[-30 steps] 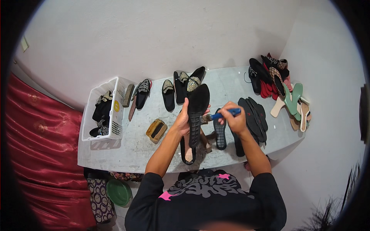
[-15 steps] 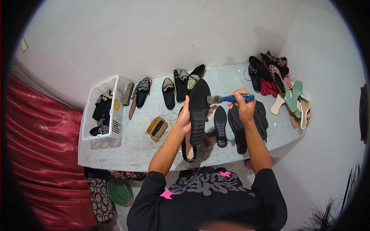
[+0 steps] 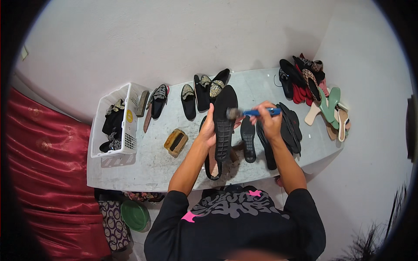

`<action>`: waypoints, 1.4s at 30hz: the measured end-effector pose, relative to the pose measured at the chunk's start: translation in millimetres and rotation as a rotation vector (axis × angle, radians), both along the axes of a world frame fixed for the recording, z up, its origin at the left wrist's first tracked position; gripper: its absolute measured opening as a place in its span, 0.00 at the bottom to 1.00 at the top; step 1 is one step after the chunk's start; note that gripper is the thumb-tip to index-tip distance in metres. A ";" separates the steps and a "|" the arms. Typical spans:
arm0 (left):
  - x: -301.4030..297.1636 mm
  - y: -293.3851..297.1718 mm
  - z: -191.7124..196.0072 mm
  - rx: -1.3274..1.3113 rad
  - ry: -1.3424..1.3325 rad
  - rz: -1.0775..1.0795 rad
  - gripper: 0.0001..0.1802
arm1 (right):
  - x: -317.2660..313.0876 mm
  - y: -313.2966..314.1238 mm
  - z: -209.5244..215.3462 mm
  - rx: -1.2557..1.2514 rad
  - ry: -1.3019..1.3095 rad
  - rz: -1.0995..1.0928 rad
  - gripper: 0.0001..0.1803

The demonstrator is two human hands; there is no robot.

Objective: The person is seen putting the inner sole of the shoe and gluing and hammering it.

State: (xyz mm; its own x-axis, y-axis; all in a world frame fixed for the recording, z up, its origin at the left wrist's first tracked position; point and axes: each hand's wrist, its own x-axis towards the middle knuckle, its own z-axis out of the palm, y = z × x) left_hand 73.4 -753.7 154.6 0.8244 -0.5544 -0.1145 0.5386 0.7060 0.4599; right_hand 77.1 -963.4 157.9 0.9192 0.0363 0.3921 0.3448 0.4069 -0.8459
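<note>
My left hand (image 3: pixel 209 130) is closed around the edge of a black shoe sole (image 3: pixel 224 137), held upright-lengthwise over the table, its ribbed heel half toward me. Whether an upper is attached behind it is hidden. In my right hand (image 3: pixel 269 121) is a paintbrush (image 3: pixel 273 112) with a blue handle, its bristles against the smooth front half of the sole. Partly covered below the sole is a black shoe (image 3: pixel 213 170) with a beige inside. A loose black sole (image 3: pixel 248 143) lies to the right, beside more stacked soles (image 3: pixel 291 130).
A stained yellow-brown tub (image 3: pixel 176 142) with a dark opening sits left of my forearm. Black flats with glittery fronts (image 3: pixel 188 102) line the back. A white basket (image 3: pixel 129 141) of shoes stands at left. Red-lined shoes and green insoles (image 3: pixel 333 102) are piled at right.
The brush has moved left from the sole's right edge onto its face, with my right hand following. My left hand keeps its hold on the sole.
</note>
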 end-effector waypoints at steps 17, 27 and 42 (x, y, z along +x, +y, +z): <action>-8.1 -5.0 5.8 0.111 -0.103 -0.015 0.53 | 9.2 16.9 15.6 0.041 0.026 0.041 0.10; 3.8 11.2 0.7 0.040 -0.046 -0.027 0.50 | -5.5 21.6 1.2 -0.017 0.036 0.183 0.10; 18.3 14.7 14.3 -0.154 -0.136 0.039 0.45 | -13.1 12.7 6.2 -0.128 0.134 0.282 0.11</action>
